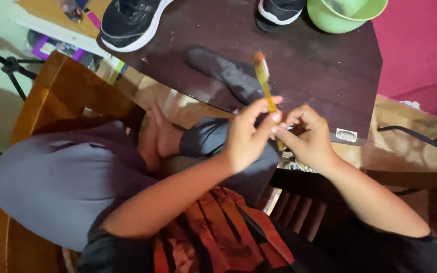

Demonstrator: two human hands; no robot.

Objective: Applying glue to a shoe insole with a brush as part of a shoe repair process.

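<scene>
I see both hands raised in front of the seated person, just off the near edge of the dark wooden table (324,71). The left hand (246,134) pinches a toothbrush (265,83) between thumb and fingertips; the right hand (307,136) closes its fingers round the lower end of the handle, at 3 o'clock from the left hand and touching it.

The toothbrush has a translucent amber-yellow handle, slim and slightly tilted, its head pointing toward 12 o'clock. The head carries pale bristles with an orange tip. Its lower end is hidden inside the right hand.

A dark grey insole (228,73) lies flat on the table at 11 o'clock from the hands, directly behind the brush head. A black shoe with a white sole (130,20) sits at 10 o'clock, at the table's far left. A second black shoe (279,11) sits at 12 o'clock, with a green bowl (345,12) just beside it at 1 o'clock.
</scene>
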